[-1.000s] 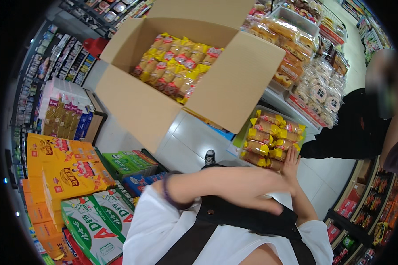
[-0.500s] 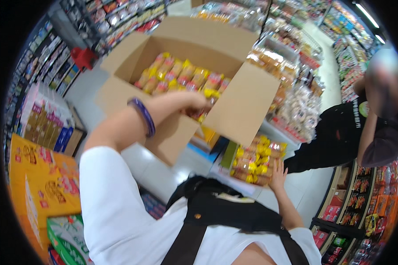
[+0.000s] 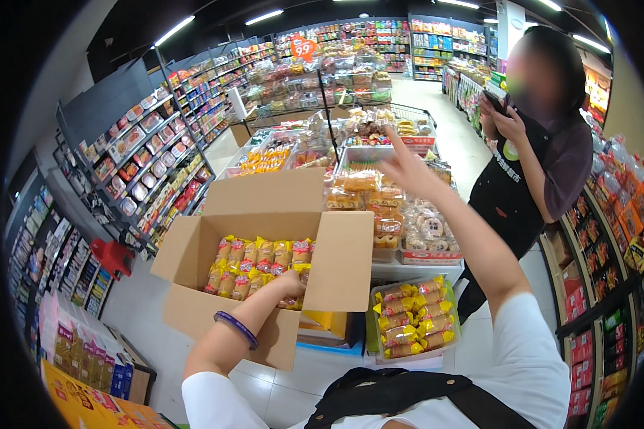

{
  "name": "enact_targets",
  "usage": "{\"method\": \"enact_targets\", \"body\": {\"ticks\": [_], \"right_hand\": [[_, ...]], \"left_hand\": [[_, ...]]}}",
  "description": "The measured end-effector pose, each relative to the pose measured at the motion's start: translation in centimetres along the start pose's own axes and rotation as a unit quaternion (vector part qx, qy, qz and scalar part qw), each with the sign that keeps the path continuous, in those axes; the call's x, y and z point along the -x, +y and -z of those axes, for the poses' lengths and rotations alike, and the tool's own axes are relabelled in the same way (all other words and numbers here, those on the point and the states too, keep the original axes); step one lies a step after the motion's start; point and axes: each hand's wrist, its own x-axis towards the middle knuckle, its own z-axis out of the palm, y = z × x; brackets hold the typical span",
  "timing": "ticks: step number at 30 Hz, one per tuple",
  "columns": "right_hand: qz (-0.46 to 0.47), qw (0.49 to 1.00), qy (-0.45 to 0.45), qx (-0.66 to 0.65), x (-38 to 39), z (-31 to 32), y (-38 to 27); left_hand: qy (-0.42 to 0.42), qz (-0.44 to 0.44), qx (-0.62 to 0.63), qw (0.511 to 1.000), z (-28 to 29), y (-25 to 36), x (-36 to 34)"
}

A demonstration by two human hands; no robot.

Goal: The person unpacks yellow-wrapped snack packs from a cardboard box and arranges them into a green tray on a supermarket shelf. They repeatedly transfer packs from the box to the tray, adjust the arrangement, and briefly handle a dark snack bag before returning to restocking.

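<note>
My left hand [image 3: 288, 285], with a purple bangle [image 3: 237, 330] at its wrist, reaches into an open cardboard box [image 3: 268, 187]. Its fingers are curled at the right end of the near row, closed on a packaged bread roll [image 3: 298, 277]; the fingertips are partly hidden. Rows of similar rolls [image 3: 243, 257] in clear, yellow and red wrappers fill the box. My right hand [image 3: 409, 171] is raised over the display, holding nothing, its index finger stretched out forward. Below that arm, a shallow tray [image 3: 452, 289] holds more wrapped rolls in two columns.
A person in a dark apron [image 3: 511, 171] stands at the right with a phone [image 3: 495, 102]. Ahead are display bins of packaged baked goods [image 3: 376, 200]. Shelves line both sides; a red stool [image 3: 112, 257] stands at the left, an orange carton [image 3: 86, 397] at the near left.
My right hand has left the tray of rolls and risen forward with a finger extended. My left hand stays in the box. The view has tilted up, showing more of the shop.
</note>
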Motion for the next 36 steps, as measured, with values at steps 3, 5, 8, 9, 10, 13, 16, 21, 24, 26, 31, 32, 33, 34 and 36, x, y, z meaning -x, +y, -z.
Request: {"method": "enact_targets", "body": {"ticks": [3,5,8,9,10,13,16,21,24,26,31,32,33,34,36], "right_hand": [[-0.026,0.999,-0.028,-0.023,-5.5,1.0,-6.2],[0.066,0.991,-0.065,-0.096,-4.5,-1.7,-8.1],[0.022,0.99,-0.14,-0.004,-1.2,-4.4,-6.5],[-0.032,0.987,-0.155,0.04,-0.7,-4.5,-3.7],[-0.079,0.986,-0.147,0.027,-0.7,-4.3,-0.3],[-0.227,0.956,-0.187,-0.002,-0.5,-4.3,6.6],[-0.258,0.94,-0.224,0.022,0.7,-4.6,10.4],[-0.248,0.942,-0.227,-0.004,0.0,-4.9,12.5],[-0.236,0.928,-0.281,-0.067,0.5,-4.5,13.5],[-0.162,0.907,-0.314,-0.229,2.8,-4.6,10.9],[-0.018,0.882,-0.401,-0.246,18.9,1.5,7.8],[-0.025,0.87,-0.437,-0.226,21.5,0.4,8.5],[-0.034,0.858,-0.469,-0.206,24.7,-1.0,9.6],[-0.09,0.847,-0.482,-0.207,26.9,-1.7,9.8],[-0.159,0.843,-0.483,-0.177,31.4,-2.7,10.8]], "left_hand": [[0.005,0.027,0.082,0.996,2.3,0.5,3.7],[0.145,-0.049,0.113,0.982,2.2,-3.3,3.2],[0.212,-0.104,0.335,0.912,3.8,-3.8,6.8],[0.196,-0.164,0.418,0.872,4.7,-1.8,8.7],[0.204,-0.186,0.483,0.831,5.4,-1.5,9.2],[0.175,-0.251,0.638,0.707,7.4,1.2,13.5],[0.131,-0.334,0.642,0.677,6.4,6.4,17.9],[-0.049,-0.374,0.671,0.638,1.1,15.1,20.1],[-0.24,-0.285,0.761,0.531,-4.3,17.6,17.6],[-0.297,-0.202,0.809,0.465,-7.3,17.1,16.4],[-0.402,-0.12,0.675,0.607,-16.1,17.7,9.6],[-0.411,-0.105,0.657,0.623,-17.6,17.2,8.6],[-0.425,-0.089,0.636,0.638,-19.3,16.7,7.7],[-0.409,-0.069,0.617,0.668,-21.1,16.5,7.4],[-0.337,-0.022,0.493,0.802,-24.4,15.8,6.4]]}}
